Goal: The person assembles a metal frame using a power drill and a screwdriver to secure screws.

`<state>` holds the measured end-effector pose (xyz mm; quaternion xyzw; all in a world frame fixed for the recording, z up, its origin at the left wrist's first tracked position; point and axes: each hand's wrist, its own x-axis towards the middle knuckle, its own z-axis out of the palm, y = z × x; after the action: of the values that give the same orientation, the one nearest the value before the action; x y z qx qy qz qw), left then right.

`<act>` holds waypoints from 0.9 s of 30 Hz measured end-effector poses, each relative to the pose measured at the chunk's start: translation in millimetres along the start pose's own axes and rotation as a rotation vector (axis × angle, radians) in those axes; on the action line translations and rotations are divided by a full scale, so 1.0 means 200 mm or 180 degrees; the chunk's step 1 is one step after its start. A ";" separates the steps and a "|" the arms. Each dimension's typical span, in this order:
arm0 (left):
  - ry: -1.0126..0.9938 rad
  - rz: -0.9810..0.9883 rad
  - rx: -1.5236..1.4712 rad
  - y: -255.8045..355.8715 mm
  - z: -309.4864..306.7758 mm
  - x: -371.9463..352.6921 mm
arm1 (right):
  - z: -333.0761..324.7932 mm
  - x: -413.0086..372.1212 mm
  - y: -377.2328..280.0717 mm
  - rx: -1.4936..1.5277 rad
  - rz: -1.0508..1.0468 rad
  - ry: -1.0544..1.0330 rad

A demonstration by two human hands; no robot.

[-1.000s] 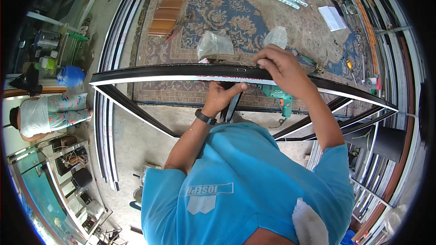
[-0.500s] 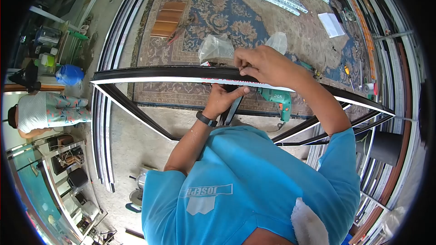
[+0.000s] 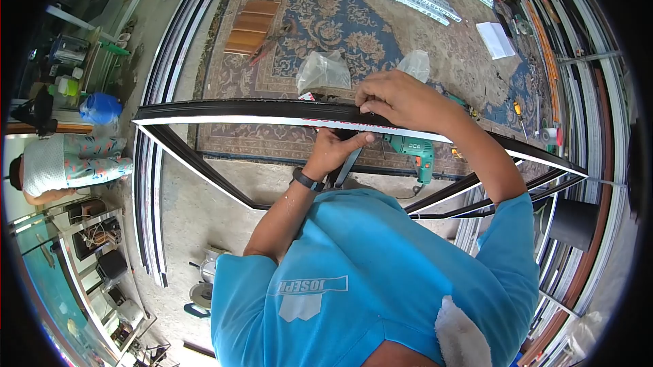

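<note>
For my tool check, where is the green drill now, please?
The drill is in the head view, right of centre, below the black bar, left of the right forearm.

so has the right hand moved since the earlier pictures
Yes, it has. Since the first picture, the right hand has shifted left along the black frame bar, closer in this view to the plastic bag lying on the rug.

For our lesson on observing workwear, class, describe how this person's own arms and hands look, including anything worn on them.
Both arms come out of short, plain bright-blue sleeves, leaving the forearms uncovered. The left wrist carries a dark band, probably a watch; no band shows on the right wrist. The left hand and right hand wear no gloves.
</note>
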<state>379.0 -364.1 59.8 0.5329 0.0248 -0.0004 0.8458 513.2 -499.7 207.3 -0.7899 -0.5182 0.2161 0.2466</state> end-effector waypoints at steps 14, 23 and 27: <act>0.0109 -0.0056 0.0083 0.00 0.00 -0.01 | 0.02 0.00 -0.02 -0.0310 0.0125 -0.0338; -0.0008 0.0054 0.0295 -0.05 -0.02 -0.01 | 0.00 0.00 0.02 -0.0020 -0.0069 -0.0337; -0.0028 -0.0089 0.0158 0.01 -0.01 -0.02 | -0.01 0.00 0.00 -0.0154 -0.0047 -0.0418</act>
<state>375.9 -362.3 60.9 0.5534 0.0284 -0.0153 0.8323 513.7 -499.2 209.0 -0.7759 -0.5442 0.2530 0.1945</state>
